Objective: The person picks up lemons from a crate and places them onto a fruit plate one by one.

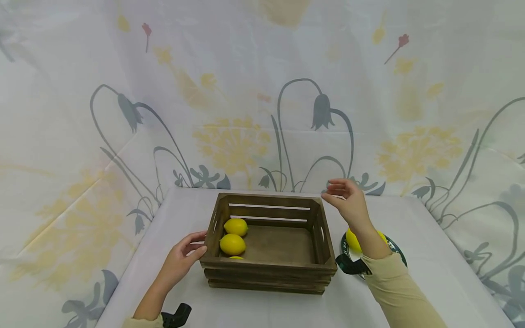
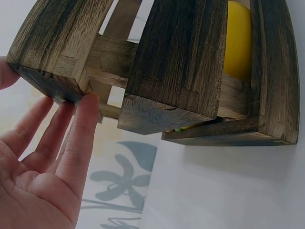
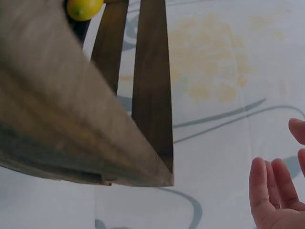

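Observation:
A brown wooden slatted crate (image 1: pixel 268 267) stands on the white surface, with three lemons along its left side; the nearest is mostly hidden behind the front wall. One of these lemons (image 1: pixel 233 244) shows whole. My left hand (image 1: pixel 180 259) grips the crate's left edge, thumb and fingers at the top slat (image 2: pixel 57 38) in the left wrist view. Beyond the crate's far right corner my right hand (image 1: pixel 346 200) is raised, fingers loosely bent, with nothing in it. More yellow lemons (image 1: pixel 353 240) lie on a green-rimmed plate (image 1: pixel 397 251), partly hidden beneath my right forearm.
White cloth (image 1: pixel 193 200) covers the table, and a flower-printed curtain (image 1: pixel 246 91) hangs behind and at both sides. The plate sits close to the crate's right side. Dark straps with camera mounts (image 1: pixel 177 315) are on both wrists.

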The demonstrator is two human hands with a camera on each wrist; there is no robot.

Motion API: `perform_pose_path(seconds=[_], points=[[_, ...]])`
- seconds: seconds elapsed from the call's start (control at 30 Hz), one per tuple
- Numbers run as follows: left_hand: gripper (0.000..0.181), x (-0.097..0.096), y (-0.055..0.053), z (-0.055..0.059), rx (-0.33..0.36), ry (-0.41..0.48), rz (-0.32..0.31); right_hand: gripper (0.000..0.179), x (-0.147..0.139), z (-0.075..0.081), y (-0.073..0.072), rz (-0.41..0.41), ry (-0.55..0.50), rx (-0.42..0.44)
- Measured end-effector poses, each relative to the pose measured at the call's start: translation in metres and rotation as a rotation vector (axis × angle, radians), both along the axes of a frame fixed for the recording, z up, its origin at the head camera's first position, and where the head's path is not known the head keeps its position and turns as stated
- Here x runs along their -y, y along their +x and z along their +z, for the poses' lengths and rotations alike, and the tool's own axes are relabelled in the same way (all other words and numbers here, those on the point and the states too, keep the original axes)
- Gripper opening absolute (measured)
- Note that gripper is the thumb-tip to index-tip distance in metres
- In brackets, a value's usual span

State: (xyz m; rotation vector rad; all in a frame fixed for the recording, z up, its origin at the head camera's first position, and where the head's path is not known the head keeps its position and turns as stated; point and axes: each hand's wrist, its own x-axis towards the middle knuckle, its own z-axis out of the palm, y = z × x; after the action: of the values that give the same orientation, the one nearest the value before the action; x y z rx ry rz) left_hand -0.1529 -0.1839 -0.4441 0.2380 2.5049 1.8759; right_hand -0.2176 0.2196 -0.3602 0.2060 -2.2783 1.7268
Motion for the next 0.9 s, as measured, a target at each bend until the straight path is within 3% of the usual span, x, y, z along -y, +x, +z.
perform_pose_path(seconds=[0.4, 0.9], points=[[0.04, 0.001, 0.0, 0.001, 0.005, -0.007, 0.006, 0.04, 0.021, -0.002, -0.016, 0.071, 0.08, 0.064], [0.041, 0.0, -0.002, -0.001, 0.01, 0.009, -0.006, 0.046, 0.046, -0.016, -0.045, 0.315, 0.151, 0.207]])
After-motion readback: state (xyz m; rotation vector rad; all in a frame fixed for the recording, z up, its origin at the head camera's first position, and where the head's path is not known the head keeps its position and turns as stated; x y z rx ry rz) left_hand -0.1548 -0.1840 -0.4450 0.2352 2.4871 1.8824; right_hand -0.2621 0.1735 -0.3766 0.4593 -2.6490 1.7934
